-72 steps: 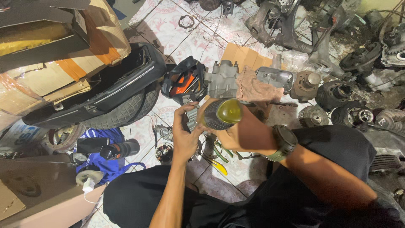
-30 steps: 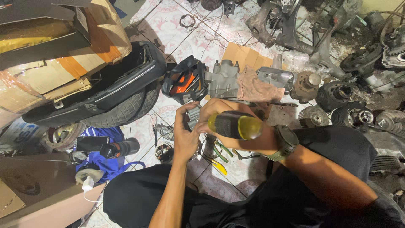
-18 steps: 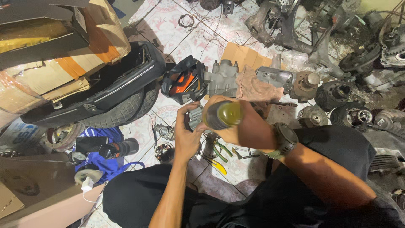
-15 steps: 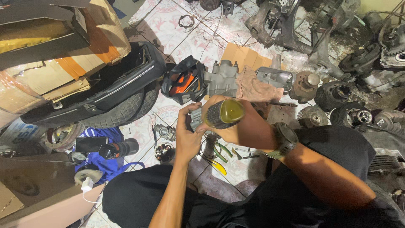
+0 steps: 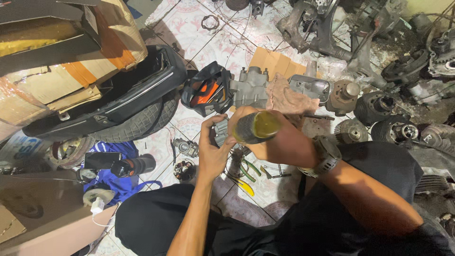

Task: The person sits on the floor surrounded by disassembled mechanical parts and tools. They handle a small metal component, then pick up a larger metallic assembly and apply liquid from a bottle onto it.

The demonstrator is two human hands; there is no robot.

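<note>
Your left hand cups the small grey metal part while your right hand grips the yellow-handled screwdriver pressed into it, so a slip could jab your palm; taped brown cardboard boxes sit far left.

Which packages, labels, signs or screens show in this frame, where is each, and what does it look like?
Cardboard box: upper left, above the tyre; large, brown with orange tape and a small white label.
Flat cardboard: top centre floor, under the engine parts; tan, creased sheet.
Printed sheet: left edge, floor; white with blue print, partly hidden.
Phone: lower left, on blue cloth; flat, dark screen.
Cardboard piece: bottom left corner; brown, plain.
</note>
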